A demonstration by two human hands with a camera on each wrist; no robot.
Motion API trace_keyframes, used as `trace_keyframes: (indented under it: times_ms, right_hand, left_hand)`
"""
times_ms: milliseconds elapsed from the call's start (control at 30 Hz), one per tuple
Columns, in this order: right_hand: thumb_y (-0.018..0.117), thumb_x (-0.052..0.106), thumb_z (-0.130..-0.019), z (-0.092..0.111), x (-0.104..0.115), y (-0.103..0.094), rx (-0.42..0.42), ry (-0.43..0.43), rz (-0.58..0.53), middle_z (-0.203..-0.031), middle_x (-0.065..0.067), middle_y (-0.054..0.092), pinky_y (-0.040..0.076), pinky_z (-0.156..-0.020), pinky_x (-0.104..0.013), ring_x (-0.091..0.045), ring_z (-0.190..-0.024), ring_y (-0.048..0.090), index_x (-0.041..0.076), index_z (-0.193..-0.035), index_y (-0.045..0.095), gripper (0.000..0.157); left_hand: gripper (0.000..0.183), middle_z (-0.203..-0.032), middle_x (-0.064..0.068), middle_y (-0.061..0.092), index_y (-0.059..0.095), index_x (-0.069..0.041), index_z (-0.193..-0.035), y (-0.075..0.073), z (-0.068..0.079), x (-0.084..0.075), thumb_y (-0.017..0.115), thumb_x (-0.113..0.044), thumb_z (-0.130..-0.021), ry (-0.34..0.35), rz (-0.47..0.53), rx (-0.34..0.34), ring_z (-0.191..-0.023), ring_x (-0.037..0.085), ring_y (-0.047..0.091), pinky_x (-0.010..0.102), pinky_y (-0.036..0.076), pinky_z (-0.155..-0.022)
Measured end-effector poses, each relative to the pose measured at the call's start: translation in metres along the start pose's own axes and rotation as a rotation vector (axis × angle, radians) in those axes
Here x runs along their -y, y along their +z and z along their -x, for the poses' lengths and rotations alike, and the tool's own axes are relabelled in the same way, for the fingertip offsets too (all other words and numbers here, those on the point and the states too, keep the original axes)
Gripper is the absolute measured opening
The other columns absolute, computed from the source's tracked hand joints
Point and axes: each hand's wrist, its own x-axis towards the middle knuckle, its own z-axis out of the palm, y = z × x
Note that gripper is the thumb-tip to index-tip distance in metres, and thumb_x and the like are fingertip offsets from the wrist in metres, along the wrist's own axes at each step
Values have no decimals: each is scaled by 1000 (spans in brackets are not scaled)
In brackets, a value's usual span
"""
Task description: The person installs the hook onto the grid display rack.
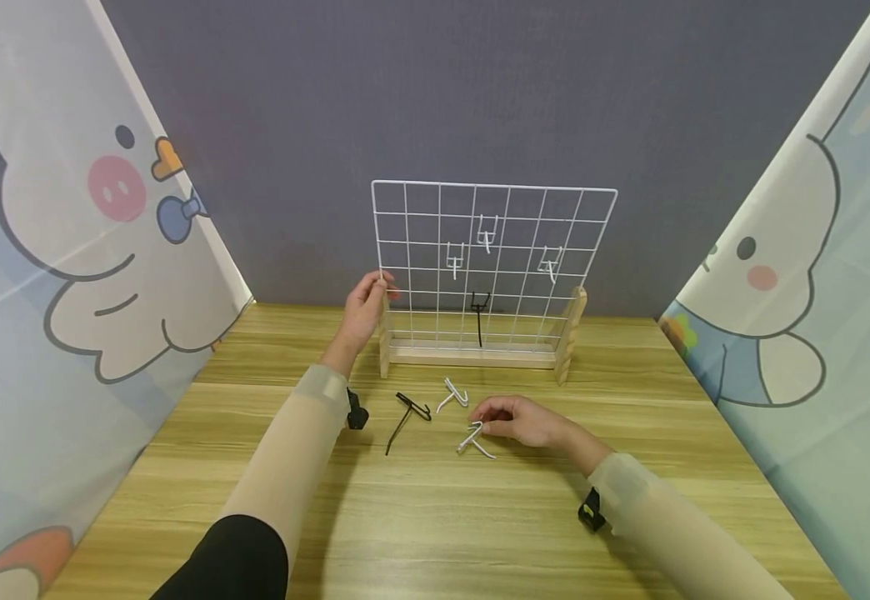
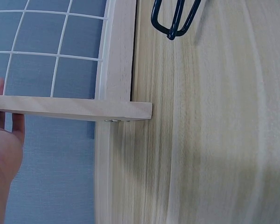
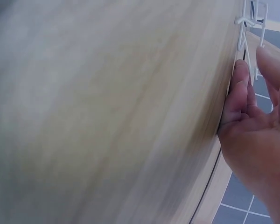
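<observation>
My left hand point(image 1: 362, 310) grips the left wooden post point(image 2: 74, 106) of a white wire grid rack point(image 1: 439, 212), fingers on one side and thumb on the other. On the table, my right hand point(image 1: 528, 422) reaches a white wire hook point(image 1: 471, 438). Its fingertips are right at the hook's upper end, and a gap shows between thumb and fingers point(image 3: 240, 77) in the right wrist view. Behind that hook lies a second white hook point(image 1: 452, 393). A black hook point(image 1: 408, 406) lies to the left, its long prong toward me.
Three white hooks, one of them high in the middle point(image 1: 487, 236), hang on the grid. A black hook point(image 1: 479, 307) hangs lower down. Behind stands a dark grey panel point(image 1: 292, 167), with printed cartoon cloths on both sides of the wooden table point(image 1: 435, 533).
</observation>
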Motion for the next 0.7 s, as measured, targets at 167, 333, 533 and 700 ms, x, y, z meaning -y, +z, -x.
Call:
trace_keyframes:
  times_ms: [167,333,533,700]
  right_hand:
    - [67,14,-109,4,-1,-3,-20,26,-6,-120,-17,73,54,-85,-23,-16,-102,64,-1,-140,66,34]
    - [68,15,-108,10,-1,-4,-60,80,-80,-117,-17,70,57,-78,-23,-17,-99,64,-7,-133,63,34]
    - [71,15,-106,18,1,-3,24,95,-109,-102,-8,69,54,-70,-21,-11,-85,62,-3,-119,67,23]
    - [73,15,-104,20,3,0,84,84,-98,-104,-6,70,53,-72,-21,-10,-86,61,-2,-119,70,22]
  left_hand:
    - [39,-125,35,66,55,10,-138,-1,0,-1,43,-22,-120,0,5,15,-126,59,63,55,45,-122]
    - [38,-123,32,67,58,8,-137,-1,-1,-1,44,-23,-119,-2,-3,17,-123,51,67,46,48,-114]
    - [39,-125,34,67,57,8,-137,0,0,-3,45,-24,-119,-1,-13,14,-121,45,70,48,49,-115]
    - [34,-127,36,64,58,6,-133,-1,1,-2,43,-22,-120,-1,3,26,-126,56,64,58,42,-125]
